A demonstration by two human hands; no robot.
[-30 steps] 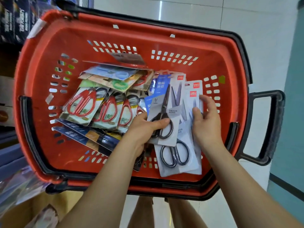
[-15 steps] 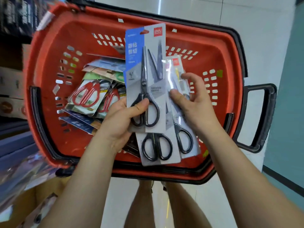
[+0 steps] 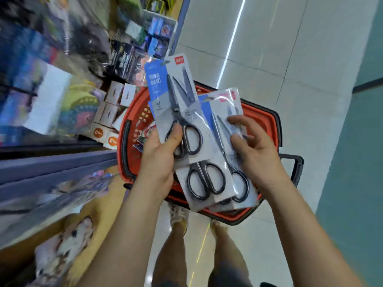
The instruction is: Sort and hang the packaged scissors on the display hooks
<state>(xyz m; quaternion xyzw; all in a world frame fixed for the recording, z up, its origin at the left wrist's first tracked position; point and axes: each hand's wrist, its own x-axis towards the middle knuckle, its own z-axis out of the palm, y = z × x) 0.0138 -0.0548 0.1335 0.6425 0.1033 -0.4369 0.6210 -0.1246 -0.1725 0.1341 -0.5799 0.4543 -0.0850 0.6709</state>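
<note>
Scissor packs (image 3: 182, 121) lift higher above the red basket (image 3: 259, 117); left hand (image 3: 159, 160) grips them, right hand (image 3: 255, 154) pinches the rightmost pack (image 3: 228, 104).

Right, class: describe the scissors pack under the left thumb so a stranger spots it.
Find the red basket in the tiled aisle; a fan of scissors packs is held above it. The left hand grips the front pack, which reaches highest and shows a full blue strip with white lettering.

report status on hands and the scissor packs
Left hand grips fanned blue-and-grey card packs of black-handled scissors. Right hand pinches the rightmost clear-wrapped pack. All above red plastic basket; hooks not seen.
</note>
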